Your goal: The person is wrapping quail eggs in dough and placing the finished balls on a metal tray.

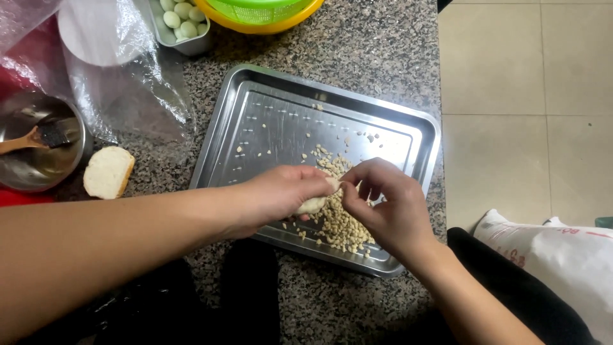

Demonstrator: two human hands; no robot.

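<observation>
Both forearms are reaching in from the near edge and meeting over the tray (408, 137). The left hand (281, 195) is lying palm-down, its fingers curling around a pale dough piece (314, 204) and gripping it from the side. The right hand (383, 204) is arching over from the other side, its fingers bent and pinching the top end of the same dough, thumb and fingertips closing on it. Directly beneath the hands, crumbs (341, 223) are lying heaped on the tray floor, with a few scattered farther off. Well to the left of the left arm, a bread slice (108, 171) is resting on the counter (357, 45), beside a metal bowl (32, 166) holding a brush (38, 137). Beyond the tray a tub of pale eggs (182, 19) is sitting.
</observation>
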